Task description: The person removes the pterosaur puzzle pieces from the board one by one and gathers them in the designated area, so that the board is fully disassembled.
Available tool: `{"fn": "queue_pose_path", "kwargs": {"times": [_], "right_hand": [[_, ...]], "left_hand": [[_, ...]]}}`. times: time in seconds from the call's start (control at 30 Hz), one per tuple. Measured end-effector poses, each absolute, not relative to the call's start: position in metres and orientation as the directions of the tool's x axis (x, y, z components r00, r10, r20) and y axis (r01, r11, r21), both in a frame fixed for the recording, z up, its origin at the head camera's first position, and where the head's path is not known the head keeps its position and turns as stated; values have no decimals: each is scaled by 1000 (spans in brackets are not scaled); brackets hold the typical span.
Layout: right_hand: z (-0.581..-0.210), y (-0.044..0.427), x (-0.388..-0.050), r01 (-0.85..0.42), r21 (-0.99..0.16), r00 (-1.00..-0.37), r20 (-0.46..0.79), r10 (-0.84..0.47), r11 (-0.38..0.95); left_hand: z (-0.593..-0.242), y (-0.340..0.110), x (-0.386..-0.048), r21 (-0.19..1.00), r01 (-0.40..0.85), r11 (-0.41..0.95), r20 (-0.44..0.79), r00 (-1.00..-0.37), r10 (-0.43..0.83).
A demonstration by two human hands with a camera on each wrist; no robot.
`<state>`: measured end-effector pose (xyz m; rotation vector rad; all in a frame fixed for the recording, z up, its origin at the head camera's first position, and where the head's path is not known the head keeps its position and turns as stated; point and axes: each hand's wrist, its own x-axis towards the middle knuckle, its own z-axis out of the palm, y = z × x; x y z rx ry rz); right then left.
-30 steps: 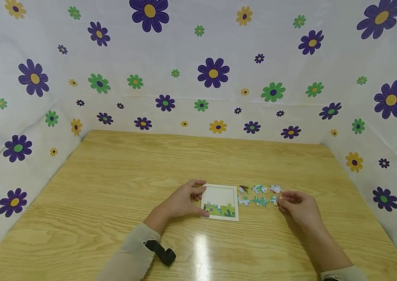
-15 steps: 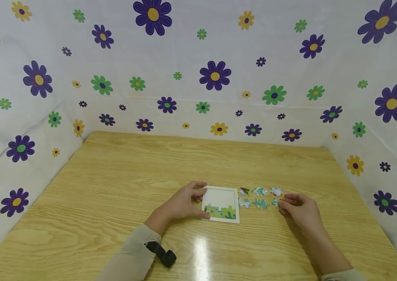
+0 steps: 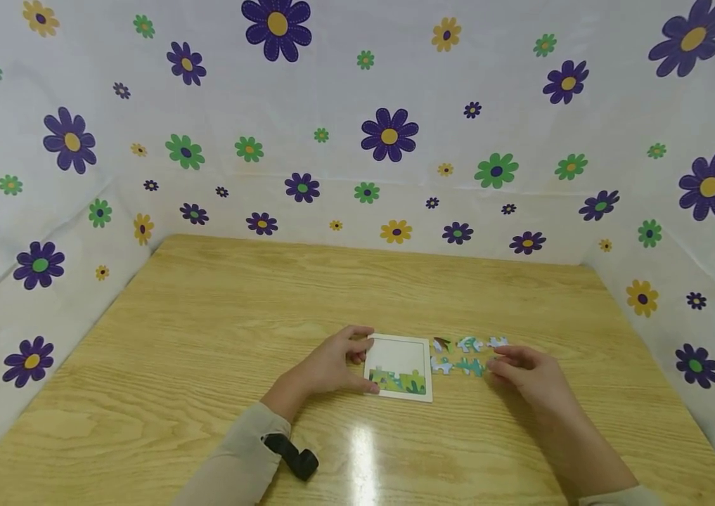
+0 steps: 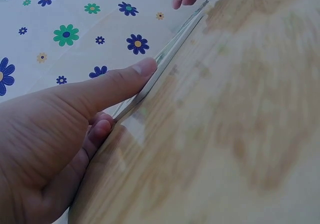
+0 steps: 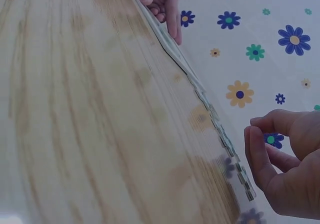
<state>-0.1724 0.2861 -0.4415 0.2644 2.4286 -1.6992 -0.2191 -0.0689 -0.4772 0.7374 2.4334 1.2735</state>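
My left hand (image 3: 330, 362) holds the left side of a square white puzzle board (image 3: 398, 399), thumb at its lower corner and fingers at the upper one. In the left wrist view the thumb lies along the board's edge (image 4: 172, 48). Green picture pieces (image 3: 398, 380) fill the board's lower part; its upper part is bare. My right hand (image 3: 537, 379) is above the right end of the loose puzzle pieces (image 3: 469, 367), thumb and index finger pinched together. The puzzle piece between them is mostly hidden. In the right wrist view these fingertips (image 5: 256, 125) stand above the row of pieces (image 5: 220, 129).
Loose pieces lie in two short rows just right of the board, among them a brown-and-green one (image 3: 441, 344) and a white-blue one (image 3: 441, 365). The wooden table (image 3: 256, 295) is bordered by a white flowered cloth (image 3: 332, 84). A black strap (image 3: 290, 455) circles the left sleeve.
My right hand has shifted slightly left and its fingers now cover the place of the lower right piece, which showed before. The left hand and the board stay in place.
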Motion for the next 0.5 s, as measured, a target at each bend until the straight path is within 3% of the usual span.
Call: {"fn": "queue_pose_path", "kwargs": {"times": [0.5], "right_hand": [[-437, 262, -171, 203, -923, -975, -222, -21, 328]], "left_hand": [[-477, -69, -220, 812, 322, 486, -17, -820, 571]]}}
